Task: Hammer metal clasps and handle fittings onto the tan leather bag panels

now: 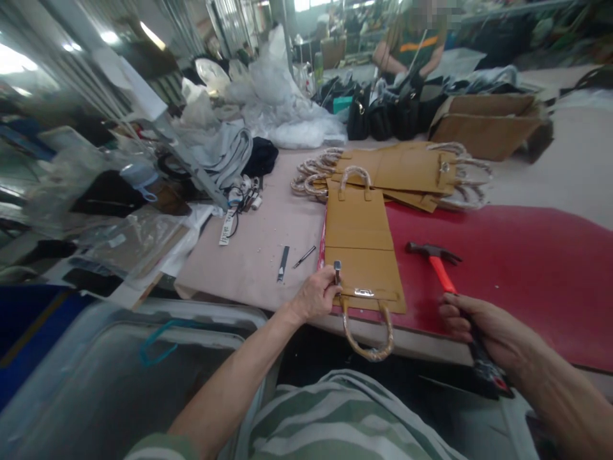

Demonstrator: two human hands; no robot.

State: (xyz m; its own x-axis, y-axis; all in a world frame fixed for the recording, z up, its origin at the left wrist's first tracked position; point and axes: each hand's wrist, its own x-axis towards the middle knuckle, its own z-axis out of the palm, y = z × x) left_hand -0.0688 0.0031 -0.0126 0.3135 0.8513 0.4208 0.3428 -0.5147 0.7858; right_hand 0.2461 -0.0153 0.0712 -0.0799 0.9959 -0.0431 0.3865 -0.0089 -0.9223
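Observation:
A tan leather bag panel (361, 268) with two wrapped loop handles lies flat on a red mat (507, 275). Its near handle (368, 352) hangs over the table's front edge, and a shiny metal fitting (364, 292) sits near that end. My left hand (317, 295) pinches a short metal punch (338, 269), held upright at the panel's left side. The fingers of my right hand (467, 319) wrap round the handle of a claw hammer (441, 271), whose head is raised over the red mat to the right of the panel.
Behind the panel is a pile of similar tan panels (397, 167). A dark flat strip (283, 264) and a thin metal rod (304, 257) lie left. Further back stand a cardboard box (488, 124), black bags (380, 118) and a co-worker (414, 48). A grey bin (119, 358) stands below left.

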